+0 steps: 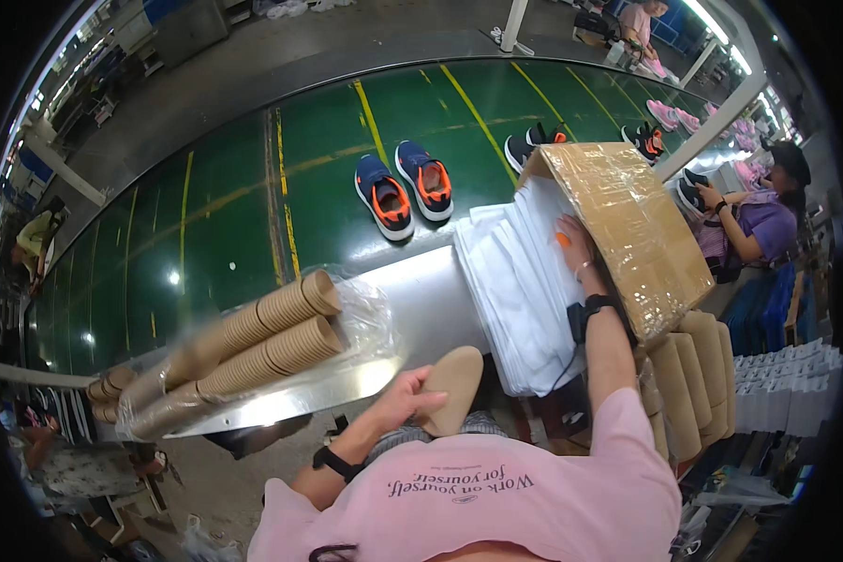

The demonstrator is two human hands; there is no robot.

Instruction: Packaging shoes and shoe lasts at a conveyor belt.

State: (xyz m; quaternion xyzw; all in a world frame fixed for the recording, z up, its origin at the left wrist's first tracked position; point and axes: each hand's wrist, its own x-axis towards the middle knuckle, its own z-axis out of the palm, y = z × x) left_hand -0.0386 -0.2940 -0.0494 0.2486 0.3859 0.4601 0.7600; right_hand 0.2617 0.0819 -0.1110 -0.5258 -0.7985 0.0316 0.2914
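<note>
My left hand (pixel 405 398) is closed on a tan, rounded shoe insert (pixel 457 389) in front of my body, thumb and fingers gripping its left edge. My right hand (pixel 575 245) reaches away over a thick stack of white paper sheets (pixel 513 290), fingers resting on the paper and an orange cover on one finger. Part of the stack lies inside an open, taped cardboard box (pixel 628 225), tipped toward the paper. Beyond the stack, a pair of navy running shoes (pixel 405 192) with orange lining and white soles stands on the green conveyor belt (pixel 225 206).
Nested brown molded inserts (pixel 253 342), partly wrapped in clear plastic, lie on the metal ledge (pixel 421 290) to the left. More tan inserts (pixel 688 375) stand below the box. Dark shoes (pixel 534 140) sit farther along the belt. A co-worker in purple (pixel 768 220) handles a shoe at right.
</note>
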